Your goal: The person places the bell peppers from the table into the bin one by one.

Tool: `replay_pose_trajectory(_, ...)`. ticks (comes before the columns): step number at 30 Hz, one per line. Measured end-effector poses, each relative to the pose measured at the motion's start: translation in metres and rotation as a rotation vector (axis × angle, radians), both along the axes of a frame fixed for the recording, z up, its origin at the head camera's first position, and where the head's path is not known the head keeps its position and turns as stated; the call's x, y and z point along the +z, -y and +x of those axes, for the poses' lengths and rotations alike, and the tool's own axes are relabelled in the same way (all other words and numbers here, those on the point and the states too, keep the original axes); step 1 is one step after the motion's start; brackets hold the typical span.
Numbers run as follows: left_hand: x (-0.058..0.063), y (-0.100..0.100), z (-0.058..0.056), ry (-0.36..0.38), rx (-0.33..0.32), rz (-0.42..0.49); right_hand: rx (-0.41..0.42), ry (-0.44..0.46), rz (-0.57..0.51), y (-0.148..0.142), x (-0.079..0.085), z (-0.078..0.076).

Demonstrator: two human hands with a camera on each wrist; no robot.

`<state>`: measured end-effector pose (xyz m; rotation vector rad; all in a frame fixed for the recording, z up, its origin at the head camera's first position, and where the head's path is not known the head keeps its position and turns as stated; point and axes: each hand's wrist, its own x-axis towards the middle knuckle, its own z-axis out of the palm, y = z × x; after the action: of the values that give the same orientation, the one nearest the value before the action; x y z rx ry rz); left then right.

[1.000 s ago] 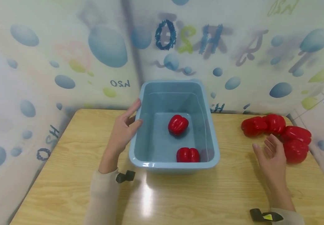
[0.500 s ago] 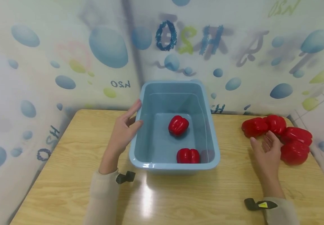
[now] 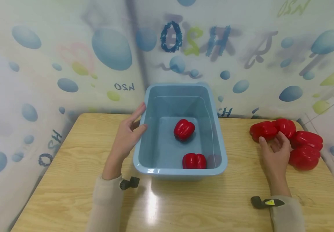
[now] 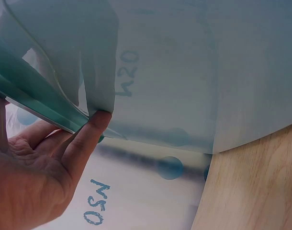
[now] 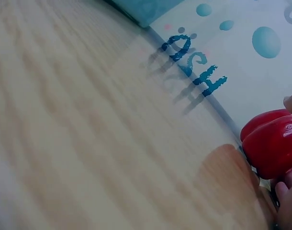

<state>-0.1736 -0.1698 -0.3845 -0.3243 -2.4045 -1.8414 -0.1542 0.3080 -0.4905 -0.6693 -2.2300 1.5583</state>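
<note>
The blue bin [image 3: 180,172] hides the bottom of its nearer red pepper [image 3: 194,160], while the right wrist view's edge crops the right hand [image 5: 289,203] and another pepper [image 5: 268,143] above a blurred desk [image 5: 88,143].

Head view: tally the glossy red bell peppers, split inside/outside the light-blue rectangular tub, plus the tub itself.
Light-blue rectangular tub: 1
Glossy red bell peppers inside it: 2
Glossy red bell peppers outside it: 4
Total: 7
</note>
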Motion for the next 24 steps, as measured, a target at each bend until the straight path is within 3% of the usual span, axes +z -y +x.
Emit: replay_pose_trajectory(24,-0.001,0.001,0.000,-0.007,-0.001,-0.003,0.043,-0.002,-0.104,0.000,0.001,-0.029)
